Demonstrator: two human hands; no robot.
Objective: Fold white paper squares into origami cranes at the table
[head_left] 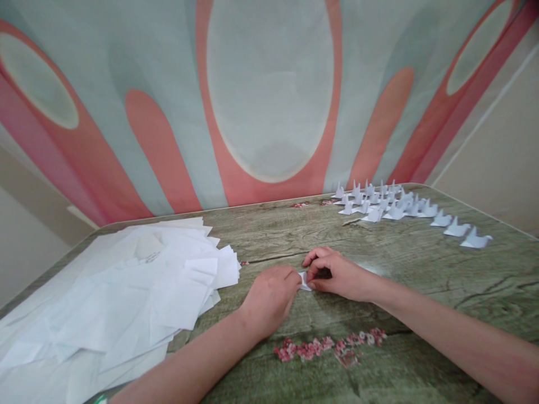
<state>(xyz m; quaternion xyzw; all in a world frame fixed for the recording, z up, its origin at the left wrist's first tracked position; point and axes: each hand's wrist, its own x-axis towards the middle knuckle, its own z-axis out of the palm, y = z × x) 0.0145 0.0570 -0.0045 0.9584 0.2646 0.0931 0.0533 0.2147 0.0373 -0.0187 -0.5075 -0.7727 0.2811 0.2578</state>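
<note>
One small folded paper (304,282) is gripped over the table (261,235) between the curled left hand (273,294) and the pinching right hand (337,274). One paper heap (122,314) is seen; the overlapping cranes (396,212) cannot be exactly counted.

Table (425,264): wood-grain surface, pink floral print (311,349) at near centre. Left side bears a loose, overlapping heap of white paper sheets (122,286). Far right bears grouped, folded white paper birds (396,211).

Bare hands (272,294), bare forearms (446,339), green sliver (100,400) — unclear — beside left arm (197,359)
</note>
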